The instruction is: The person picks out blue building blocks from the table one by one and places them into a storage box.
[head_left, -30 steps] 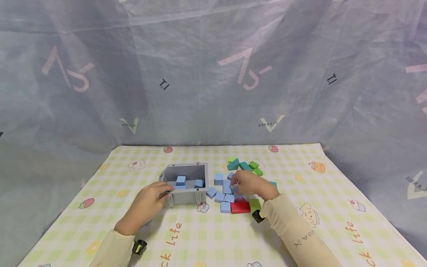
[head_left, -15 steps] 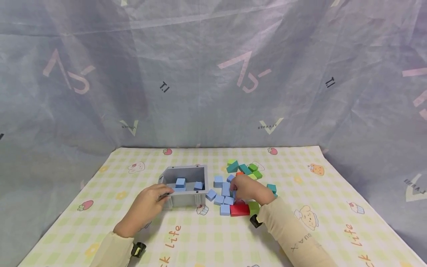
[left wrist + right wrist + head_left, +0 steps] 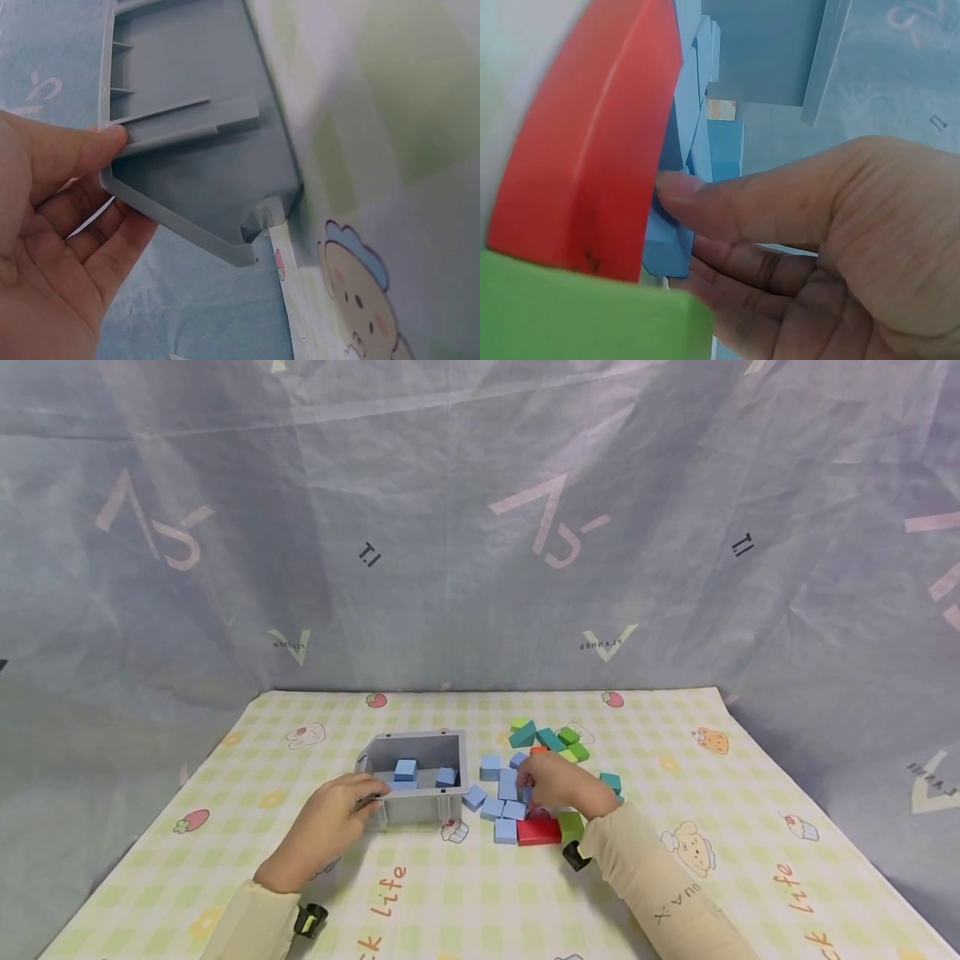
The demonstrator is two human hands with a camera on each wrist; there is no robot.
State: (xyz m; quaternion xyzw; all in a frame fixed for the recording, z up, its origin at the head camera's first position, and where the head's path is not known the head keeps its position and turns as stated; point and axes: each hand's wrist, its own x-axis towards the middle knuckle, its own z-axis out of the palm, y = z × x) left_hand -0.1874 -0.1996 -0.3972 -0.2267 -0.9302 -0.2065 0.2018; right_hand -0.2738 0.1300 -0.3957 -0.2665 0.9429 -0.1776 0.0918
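My left hand (image 3: 333, 814) grips the near left rim of a grey plastic bin (image 3: 420, 810), thumb outside and fingers over the edge in the left wrist view. Inside the bin lie a few blue blocks (image 3: 406, 769). To its right, my right hand (image 3: 561, 783) reaches down among loose blue blocks (image 3: 507, 784). The right wrist view has its thumb and fingers pinching a blue block (image 3: 667, 247) that sits low among the others. Beside that hand lie a long red block (image 3: 538, 832) and a green block (image 3: 571, 826).
Teal blocks (image 3: 551, 739) and green blocks (image 3: 577, 751) lie beyond the right hand, and an orange-red block (image 3: 538, 749) peeks out there. Another teal block (image 3: 610, 782) is right of the wrist. A checked tablecloth (image 3: 450, 902) covers the table; a grey curtain (image 3: 450, 527) hangs behind.
The right hand has lowered slightly toward the blue blocks and drawn a little left, bringing the orange-red and teal blocks into sight. The left hand and bin stay in place.
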